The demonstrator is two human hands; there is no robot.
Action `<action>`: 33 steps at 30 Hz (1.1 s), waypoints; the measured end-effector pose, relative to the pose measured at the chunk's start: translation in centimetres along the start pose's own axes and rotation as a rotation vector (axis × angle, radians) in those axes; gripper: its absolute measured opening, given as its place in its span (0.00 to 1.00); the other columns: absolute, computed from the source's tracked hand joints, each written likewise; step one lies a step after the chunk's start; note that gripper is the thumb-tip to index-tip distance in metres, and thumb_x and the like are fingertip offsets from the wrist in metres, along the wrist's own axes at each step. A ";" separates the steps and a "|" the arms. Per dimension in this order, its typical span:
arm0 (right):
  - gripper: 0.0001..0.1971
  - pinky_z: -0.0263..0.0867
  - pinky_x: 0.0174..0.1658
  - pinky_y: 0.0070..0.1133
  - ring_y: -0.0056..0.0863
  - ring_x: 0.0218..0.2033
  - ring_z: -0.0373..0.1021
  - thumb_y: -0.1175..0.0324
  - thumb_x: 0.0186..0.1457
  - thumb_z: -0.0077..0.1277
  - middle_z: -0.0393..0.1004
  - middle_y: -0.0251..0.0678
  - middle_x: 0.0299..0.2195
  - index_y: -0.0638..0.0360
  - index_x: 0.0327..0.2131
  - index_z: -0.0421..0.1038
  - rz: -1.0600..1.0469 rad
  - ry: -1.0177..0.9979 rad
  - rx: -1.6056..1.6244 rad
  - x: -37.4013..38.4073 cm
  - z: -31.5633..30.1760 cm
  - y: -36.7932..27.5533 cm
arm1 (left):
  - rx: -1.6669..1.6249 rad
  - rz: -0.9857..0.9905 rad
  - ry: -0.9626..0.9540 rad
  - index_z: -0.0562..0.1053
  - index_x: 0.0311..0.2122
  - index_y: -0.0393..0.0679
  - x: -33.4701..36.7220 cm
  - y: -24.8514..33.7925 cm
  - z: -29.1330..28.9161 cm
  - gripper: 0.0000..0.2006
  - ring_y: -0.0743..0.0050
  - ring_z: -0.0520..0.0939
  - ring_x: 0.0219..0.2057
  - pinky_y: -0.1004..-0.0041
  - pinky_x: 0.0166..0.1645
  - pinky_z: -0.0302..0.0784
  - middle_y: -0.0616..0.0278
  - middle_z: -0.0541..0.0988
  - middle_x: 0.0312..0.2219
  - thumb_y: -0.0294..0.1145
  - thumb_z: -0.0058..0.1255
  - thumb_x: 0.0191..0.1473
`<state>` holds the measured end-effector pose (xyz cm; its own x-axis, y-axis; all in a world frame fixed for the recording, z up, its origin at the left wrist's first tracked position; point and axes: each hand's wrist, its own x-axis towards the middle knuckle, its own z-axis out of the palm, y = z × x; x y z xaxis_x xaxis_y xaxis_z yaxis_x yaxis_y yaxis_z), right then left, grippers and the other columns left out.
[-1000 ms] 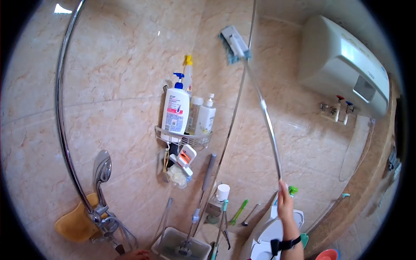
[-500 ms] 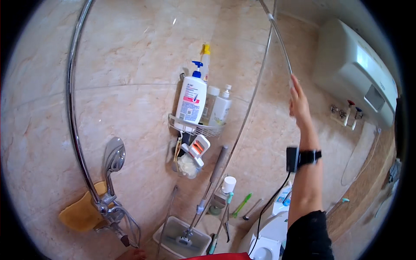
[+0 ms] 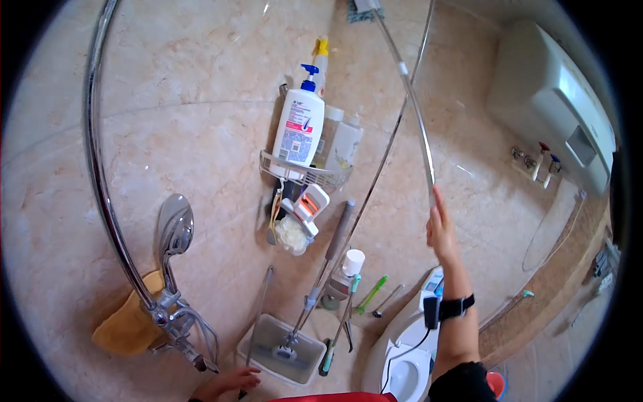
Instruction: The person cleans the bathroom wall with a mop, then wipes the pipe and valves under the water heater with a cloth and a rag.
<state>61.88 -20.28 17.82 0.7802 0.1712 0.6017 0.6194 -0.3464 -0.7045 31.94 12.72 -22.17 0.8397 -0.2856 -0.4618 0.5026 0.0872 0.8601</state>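
Head view: right hand closed round silver mop pole, arm raised! Mop head way up at top edge, partly cut off, tiled wall behind. Left hand down low, beside thin grey rod, grip impossible to tell. Grey bucket near it; bottle-laden rack above, left of pole.

The upper edge crops the mop head; the person's right hand hides the lower end of its pole. At lower left, whether the left hand touches the thin rod is unclear. The lower edge cuts off the toilet, partly behind the right forearm.
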 end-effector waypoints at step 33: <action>0.21 0.62 0.27 0.32 0.41 0.23 0.66 0.74 0.53 0.47 0.67 0.43 0.21 0.40 0.51 0.67 -0.074 0.078 -0.661 -18.7 -15.1 7.5 | 0.323 1.184 0.410 0.46 0.50 0.35 19.6 47.9 29.1 0.22 0.57 0.81 0.27 0.63 0.36 0.74 0.55 0.79 0.28 0.32 0.38 0.56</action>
<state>50.62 -40.05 6.96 0.7134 0.1574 0.6828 0.4675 -0.8328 -0.2964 66.49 -16.49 16.25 0.7673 0.1235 0.6293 -0.6095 -0.1648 0.7755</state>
